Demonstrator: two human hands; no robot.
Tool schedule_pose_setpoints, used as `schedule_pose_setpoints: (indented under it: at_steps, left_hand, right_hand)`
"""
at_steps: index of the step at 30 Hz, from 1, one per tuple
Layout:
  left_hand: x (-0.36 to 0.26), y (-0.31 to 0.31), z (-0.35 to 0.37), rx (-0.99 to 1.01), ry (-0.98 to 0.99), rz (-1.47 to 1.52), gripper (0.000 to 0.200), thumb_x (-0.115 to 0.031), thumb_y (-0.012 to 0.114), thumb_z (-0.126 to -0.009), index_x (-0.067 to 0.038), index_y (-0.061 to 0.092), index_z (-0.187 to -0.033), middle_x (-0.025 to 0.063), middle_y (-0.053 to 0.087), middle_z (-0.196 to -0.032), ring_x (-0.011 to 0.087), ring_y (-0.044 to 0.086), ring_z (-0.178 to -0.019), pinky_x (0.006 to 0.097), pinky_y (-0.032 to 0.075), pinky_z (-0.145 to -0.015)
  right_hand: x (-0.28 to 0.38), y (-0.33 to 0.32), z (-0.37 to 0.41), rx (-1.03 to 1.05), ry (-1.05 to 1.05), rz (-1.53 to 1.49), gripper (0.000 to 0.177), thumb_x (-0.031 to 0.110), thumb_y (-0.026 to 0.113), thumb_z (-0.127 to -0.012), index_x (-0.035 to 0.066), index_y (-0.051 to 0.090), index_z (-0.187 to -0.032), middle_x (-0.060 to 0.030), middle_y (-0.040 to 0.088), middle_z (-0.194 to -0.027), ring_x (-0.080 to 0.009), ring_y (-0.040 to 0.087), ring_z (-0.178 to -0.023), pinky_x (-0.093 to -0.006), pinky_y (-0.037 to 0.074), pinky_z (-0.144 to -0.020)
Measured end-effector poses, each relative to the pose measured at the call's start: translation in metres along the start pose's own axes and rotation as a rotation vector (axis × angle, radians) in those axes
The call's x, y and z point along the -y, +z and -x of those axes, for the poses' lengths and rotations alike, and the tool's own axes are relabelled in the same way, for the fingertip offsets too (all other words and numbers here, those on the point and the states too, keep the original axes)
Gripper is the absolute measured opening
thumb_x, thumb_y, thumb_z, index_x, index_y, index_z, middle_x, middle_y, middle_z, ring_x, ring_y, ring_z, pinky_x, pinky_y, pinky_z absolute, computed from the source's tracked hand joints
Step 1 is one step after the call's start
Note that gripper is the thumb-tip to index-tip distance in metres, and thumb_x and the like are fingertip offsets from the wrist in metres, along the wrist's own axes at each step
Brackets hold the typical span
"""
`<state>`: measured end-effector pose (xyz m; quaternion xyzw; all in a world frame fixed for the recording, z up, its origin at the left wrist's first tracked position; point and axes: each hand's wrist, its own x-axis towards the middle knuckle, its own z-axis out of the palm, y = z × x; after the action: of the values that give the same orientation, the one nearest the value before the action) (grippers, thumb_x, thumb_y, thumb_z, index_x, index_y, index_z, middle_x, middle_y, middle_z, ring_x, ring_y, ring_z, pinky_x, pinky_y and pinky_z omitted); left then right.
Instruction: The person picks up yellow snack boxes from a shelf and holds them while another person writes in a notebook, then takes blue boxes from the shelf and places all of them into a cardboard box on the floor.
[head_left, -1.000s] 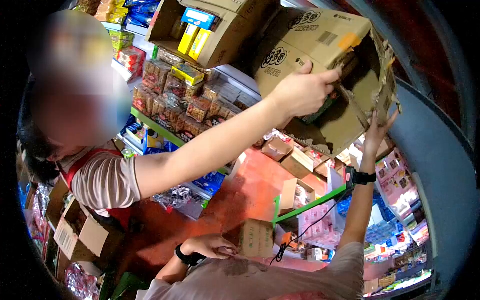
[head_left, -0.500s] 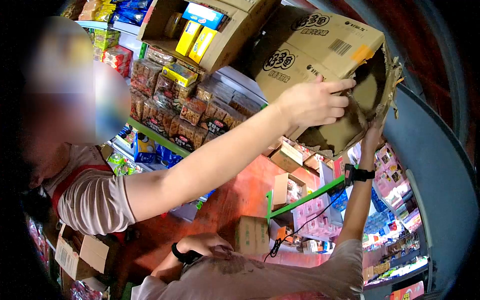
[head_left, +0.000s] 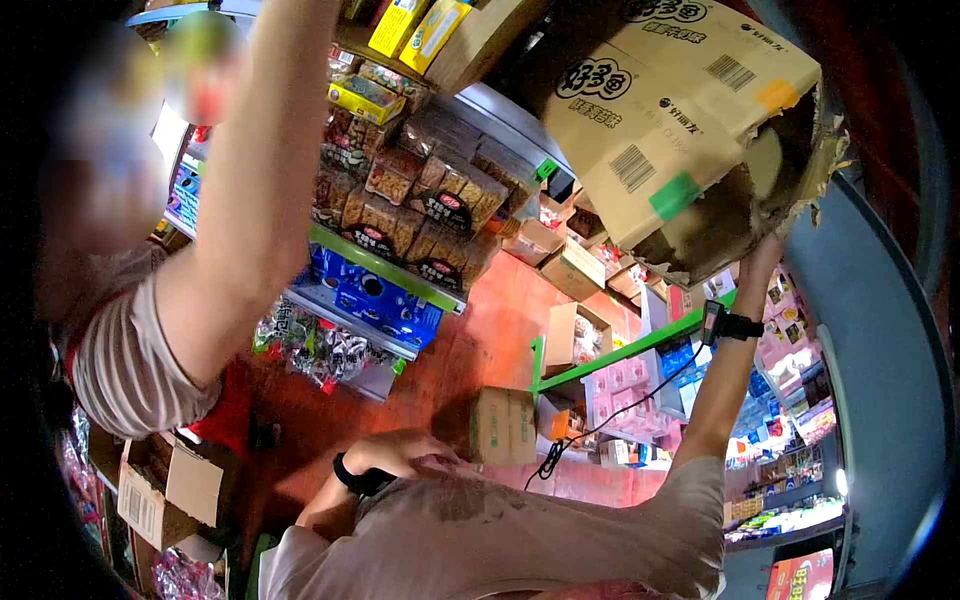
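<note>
My right hand (head_left: 764, 258), at the end of a raised arm with a black wristband, holds the torn lower edge of an open cardboard box (head_left: 600, 150) from below. Its fingers are mostly hidden behind the cardboard. The box is tilted, printed with black Chinese characters and barcodes, and has green and orange tape on it. Low in the view, my left hand (head_left: 395, 453), also with a black wristband, rests against the front of my shirt (head_left: 480, 530). How its fingers are held does not show clearly.
Another person's arm (head_left: 250, 200) rises at the left. Packaged snacks (head_left: 440, 195) fill a green-edged shelf, with blue packs below. A closed carton (head_left: 503, 425) sits on the red floor (head_left: 430, 390). A black cable (head_left: 625, 408) hangs near a green rail (head_left: 625, 352).
The other person's hand has left the box, and that arm has swung up and left, its hand now out of view. My right hand still holds the box, which appears slightly further right.
</note>
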<state>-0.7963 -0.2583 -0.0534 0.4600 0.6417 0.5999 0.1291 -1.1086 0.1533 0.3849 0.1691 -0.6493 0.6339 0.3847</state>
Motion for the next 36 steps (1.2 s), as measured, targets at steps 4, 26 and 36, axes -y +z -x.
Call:
schedule_pose_setpoints:
  at_steps: [4, 26, 36]
  left_hand:
    - [0.020, -0.001, 0.014, 0.143, -0.140, 0.236, 0.074, -0.031, 0.076, -0.085, 0.002, 0.052, -0.147, 0.0197, 0.062, -0.143, 0.0314, 0.060, -0.130, 0.0391, 0.044, -0.109]
    - [0.015, 0.018, 0.035, -0.055, -0.135, -0.180, 0.044, -0.037, 0.065, -0.100, -0.006, 0.066, -0.131, 0.0105, 0.075, -0.116, 0.0237, 0.070, -0.106, 0.0333, 0.054, -0.089]
    - [0.011, 0.025, 0.021, -0.012, -0.114, -0.237, 0.046, -0.041, 0.063, -0.101, -0.007, 0.066, -0.132, 0.0090, 0.073, -0.122, 0.0240, 0.069, -0.107, 0.0338, 0.053, -0.090]
  right_hand:
    - [0.024, 0.020, 0.024, -0.016, 0.155, -0.059, 0.061, 0.047, 0.050, -0.108, 0.007, 0.044, -0.154, -0.0114, 0.054, -0.149, -0.0283, 0.053, -0.134, -0.0434, 0.044, -0.113]
    - [-0.047, -0.012, 0.046, 0.264, 0.263, -0.535, 0.059, 0.048, 0.040, -0.110, 0.010, 0.041, -0.156, -0.0114, 0.047, -0.157, -0.0329, 0.046, -0.143, -0.0514, 0.038, -0.120]
    - [-0.038, 0.006, 0.051, 0.184, 0.225, -0.445, 0.059, 0.045, 0.054, -0.107, 0.004, 0.049, -0.149, -0.0129, 0.057, -0.147, -0.0288, 0.056, -0.131, -0.0428, 0.044, -0.110]
